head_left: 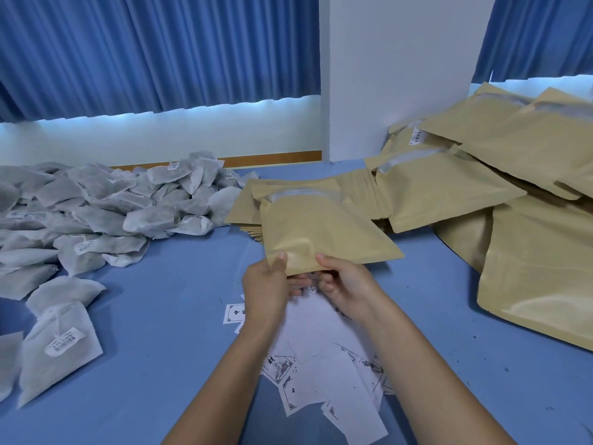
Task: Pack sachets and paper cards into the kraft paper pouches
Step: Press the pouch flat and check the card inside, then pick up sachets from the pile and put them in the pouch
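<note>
Both hands hold one kraft pouch point(324, 232) above the blue table point(154, 316), just in front of the person. Left hand point(266, 287) grips the pouch's near edge, thumb on top, fingers curled underneath. Right hand point(346, 284) pinches the same edge just beside it, thumb on top, fingers curled below. The pouch tilts away from the person, its open mouth at the far end (pale lining shows there). Under and behind it lies a flat stack of empty pouches point(247, 216), partly hidden by the held one. To the right a heap of filled pouches point(513, 194) piles against the white wall column point(394, 75), overlapping at mixed angles; one of them at the back shows a small white label. On the left a big loose pile of grey-white sachets point(106, 203) spreads over the table, several with small barcode stickers; a few lie apart toward the near left edge. Paper cards point(321, 374) lie scattered on the table below the forearms, overlapping, some blank side up, some showing black printed borders and drawings (print too small to read). Blue curtains point(160, 49) hang behind the table.
</note>
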`<state>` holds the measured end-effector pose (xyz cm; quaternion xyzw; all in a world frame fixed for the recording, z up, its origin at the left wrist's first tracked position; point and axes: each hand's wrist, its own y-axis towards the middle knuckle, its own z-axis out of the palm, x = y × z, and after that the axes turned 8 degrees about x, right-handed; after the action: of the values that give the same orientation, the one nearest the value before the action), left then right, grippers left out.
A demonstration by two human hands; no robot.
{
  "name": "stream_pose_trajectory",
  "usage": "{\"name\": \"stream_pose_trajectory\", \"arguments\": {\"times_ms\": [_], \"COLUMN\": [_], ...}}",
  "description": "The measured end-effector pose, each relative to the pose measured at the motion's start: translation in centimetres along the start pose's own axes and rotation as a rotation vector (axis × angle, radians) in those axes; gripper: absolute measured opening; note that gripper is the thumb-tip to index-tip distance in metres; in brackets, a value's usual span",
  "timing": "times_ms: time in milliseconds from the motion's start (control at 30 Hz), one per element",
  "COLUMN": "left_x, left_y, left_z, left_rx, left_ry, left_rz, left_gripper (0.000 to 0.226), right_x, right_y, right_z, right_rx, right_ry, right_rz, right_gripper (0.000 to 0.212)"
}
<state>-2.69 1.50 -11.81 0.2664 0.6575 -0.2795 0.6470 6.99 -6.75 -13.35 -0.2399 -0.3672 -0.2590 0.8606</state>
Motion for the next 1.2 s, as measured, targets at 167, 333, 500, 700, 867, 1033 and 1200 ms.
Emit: {"name": "stream_pose_trajectory", "arguments": {"times_ms": [167,333,500,700,867,1033,1200], "left_x": [-0.2,-0.2,-0.7,-5.3,-8.9,-9.2,-8.7], "left_y": [-0.1,0.3,0.6,1.4,1.3,0.3,-0.7], "left_z": [-0.5,-1.1,-0.9,1.3,8.0,14.7,19.9], "left_rx": [0.012,-0.024,-0.055,0.040,0.275,0.469,0.571], "left_ry": [0.020,-0.009,0.085,0.248,0.078,-0.121,-0.248], "left_rz": [0.052,0.107,0.135,0.419,0.551,0.507,0.521], "left_gripper": [0.027,0.027,0.026,0.031,0.024,0.030,0.041], "right_x": [0.7,1.7,2.6,6.3,11.1,15.2,18.8], "right_y": [0.1,-0.1,-0.5,-2.2,-4.8,-8.7,-11.0], "right_z": [-0.9,-1.4,-2.2,-5.3,-7.4,-10.3,-14.0], "right_rx": [-0.101,-0.184,-0.208,-0.268,-0.226,-0.211,-0.264], "right_ry": [-0.060,-0.033,-0.027,-0.194,0.096,0.355,0.355], "right_rz": [-0.118,-0.155,-0.118,-0.139,-0.296,-0.404,-0.438], "right_gripper": [0.012,0.009,0.008,0.009,0.015,0.009,0.010]}}
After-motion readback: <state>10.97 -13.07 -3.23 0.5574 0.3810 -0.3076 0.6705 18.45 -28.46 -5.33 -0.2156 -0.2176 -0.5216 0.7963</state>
